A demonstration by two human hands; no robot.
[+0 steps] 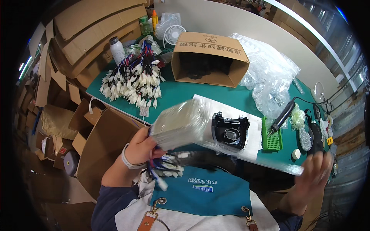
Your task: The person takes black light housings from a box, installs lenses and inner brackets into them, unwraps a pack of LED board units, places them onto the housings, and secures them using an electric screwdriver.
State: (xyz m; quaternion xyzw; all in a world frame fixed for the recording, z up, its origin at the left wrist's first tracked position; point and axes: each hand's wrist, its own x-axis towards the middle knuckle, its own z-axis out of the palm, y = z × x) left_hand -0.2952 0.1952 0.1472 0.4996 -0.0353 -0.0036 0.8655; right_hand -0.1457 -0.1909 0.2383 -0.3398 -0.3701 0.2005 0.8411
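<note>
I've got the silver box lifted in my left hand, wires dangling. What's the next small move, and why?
Probably lower the silver finned box onto the white sheet beside the black part. Your left hand carries it alone, with the wire bundle hanging loose, while your right hand is off to the side, blurred.

- Right hand (pixel 314 171) was motion-blurred; fingers couldn't be told apart, grip unclear.
- Silver finned box (pixel 179 123) in the left hand (pixel 140 148) was smeared by motion; surface detail lost.
- Left-hand fingers were hidden behind that box and the wire bundle (pixel 162 169).
- Clear plastic sheet (pixel 269 154) edge near the right hand was blurred; contact with the hand couldn't be told.
- Open cardboard box (pixel 210 57): inside was dark, contents unreadable.
- Small items by the green tray (pixel 271 134) at the table's right end were too small to identify.
- Black part (pixel 229 133): lower portion was covered by the sheet.
- Both forearms were cut off by the lower edge.
</note>
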